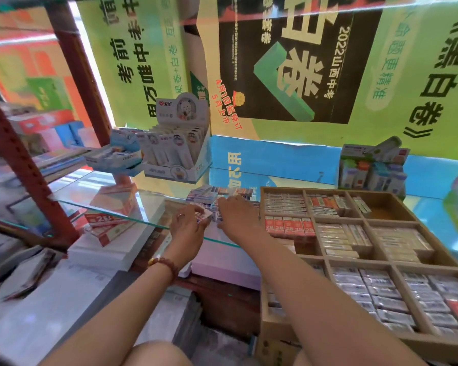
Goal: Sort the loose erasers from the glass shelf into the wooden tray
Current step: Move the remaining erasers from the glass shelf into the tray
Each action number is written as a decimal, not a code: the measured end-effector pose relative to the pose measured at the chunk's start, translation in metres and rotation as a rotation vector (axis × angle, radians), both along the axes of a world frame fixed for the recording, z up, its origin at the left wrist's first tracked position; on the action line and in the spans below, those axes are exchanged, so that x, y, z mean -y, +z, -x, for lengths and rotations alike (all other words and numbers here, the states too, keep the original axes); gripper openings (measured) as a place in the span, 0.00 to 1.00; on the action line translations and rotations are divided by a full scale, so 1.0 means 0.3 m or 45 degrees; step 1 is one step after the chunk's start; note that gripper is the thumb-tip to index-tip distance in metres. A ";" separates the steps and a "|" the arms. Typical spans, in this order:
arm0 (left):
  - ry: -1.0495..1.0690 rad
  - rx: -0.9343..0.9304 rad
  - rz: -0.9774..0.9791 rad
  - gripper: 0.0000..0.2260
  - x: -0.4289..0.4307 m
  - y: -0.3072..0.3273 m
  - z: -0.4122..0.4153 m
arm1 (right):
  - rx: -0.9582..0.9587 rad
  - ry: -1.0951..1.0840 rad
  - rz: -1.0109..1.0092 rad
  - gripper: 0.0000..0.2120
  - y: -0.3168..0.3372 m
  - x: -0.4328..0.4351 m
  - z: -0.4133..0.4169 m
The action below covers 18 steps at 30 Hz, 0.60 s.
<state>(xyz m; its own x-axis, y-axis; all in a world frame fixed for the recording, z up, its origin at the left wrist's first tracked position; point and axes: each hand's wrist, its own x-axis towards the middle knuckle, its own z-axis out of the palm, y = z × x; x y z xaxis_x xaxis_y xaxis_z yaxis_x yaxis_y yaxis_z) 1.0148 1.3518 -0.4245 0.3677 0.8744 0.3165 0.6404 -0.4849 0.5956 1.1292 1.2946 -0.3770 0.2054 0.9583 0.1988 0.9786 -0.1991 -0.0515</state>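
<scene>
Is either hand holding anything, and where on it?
Left hand pinches an eraser by one end. Right hand reaches into the pile; hold cannot be told.

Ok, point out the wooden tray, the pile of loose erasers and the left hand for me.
wooden tray (384,212), head view, bare floor of its far right compartment.
pile of loose erasers (204,193), head view, middle of the heap.
left hand (188,228), head view, back of the hand.
</scene>
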 end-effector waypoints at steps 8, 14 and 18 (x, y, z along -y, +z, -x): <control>0.045 -0.165 -0.186 0.16 0.008 0.031 -0.024 | -0.148 0.007 -0.069 0.26 0.057 0.064 -0.027; -0.010 0.158 -0.137 0.15 0.017 0.079 -0.014 | -0.368 0.030 0.018 0.25 0.087 0.102 -0.025; 0.053 0.236 -0.144 0.12 0.021 0.073 -0.020 | -0.677 0.032 0.035 0.27 0.093 0.111 -0.037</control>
<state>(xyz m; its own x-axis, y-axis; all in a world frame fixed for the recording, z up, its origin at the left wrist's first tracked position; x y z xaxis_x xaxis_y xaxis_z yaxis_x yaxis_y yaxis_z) 1.0209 1.3455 -0.4025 0.2586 0.8425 0.4725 0.5459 -0.5310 0.6480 1.1405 1.2613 -0.3490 0.2482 0.9675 0.0477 0.8232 -0.1847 -0.5369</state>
